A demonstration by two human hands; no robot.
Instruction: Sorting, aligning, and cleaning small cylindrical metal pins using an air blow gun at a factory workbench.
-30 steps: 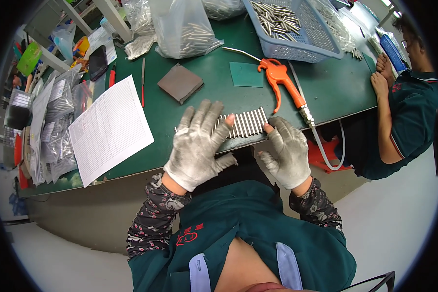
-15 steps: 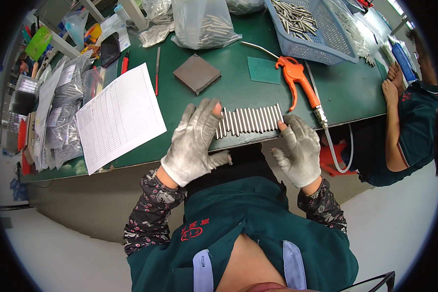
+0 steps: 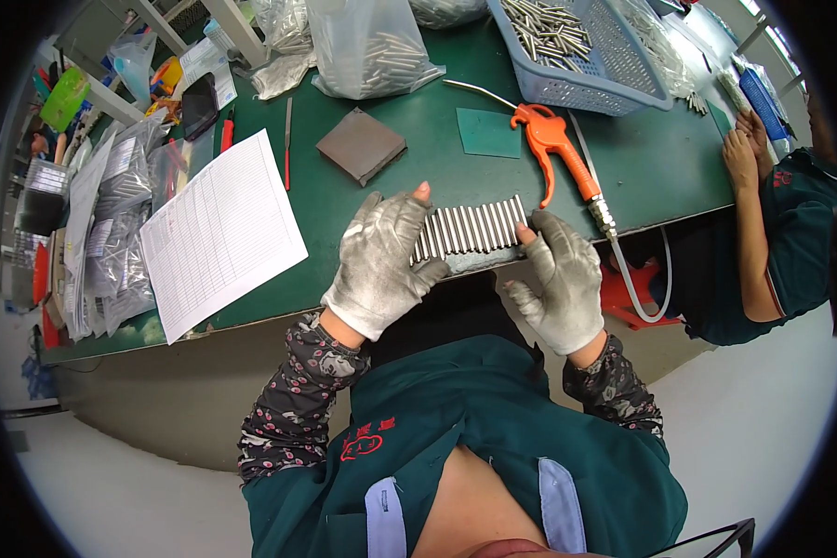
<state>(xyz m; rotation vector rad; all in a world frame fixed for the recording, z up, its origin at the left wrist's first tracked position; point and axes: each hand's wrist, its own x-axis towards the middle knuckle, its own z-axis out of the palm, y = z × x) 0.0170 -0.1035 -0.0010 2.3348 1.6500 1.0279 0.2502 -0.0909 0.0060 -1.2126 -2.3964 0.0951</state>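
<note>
So the metal rods (image 3: 474, 230) sat in a tidy row along the near edge of the green tabletop (image 3: 660, 167), side by side and pointing away from the person. The gloved left hand (image 3: 381, 256) was palm down at the row's left end, fingers mostly stretched out; couldn't tell if it had hold of any rods underneath. The gloved right hand (image 3: 560, 279) was loosely open at the other end, thumb apart from the fingers, a bare fingertip right by the last rod, gripping nothing I could see. Behind the row were a brown block (image 3: 363, 146), a small green sheet (image 3: 489, 133) and an orange air gun (image 3: 553, 149), with a blue basket (image 3: 577, 87) of more rods further back. A printed form (image 3: 223, 237) lay off to the left.
</note>
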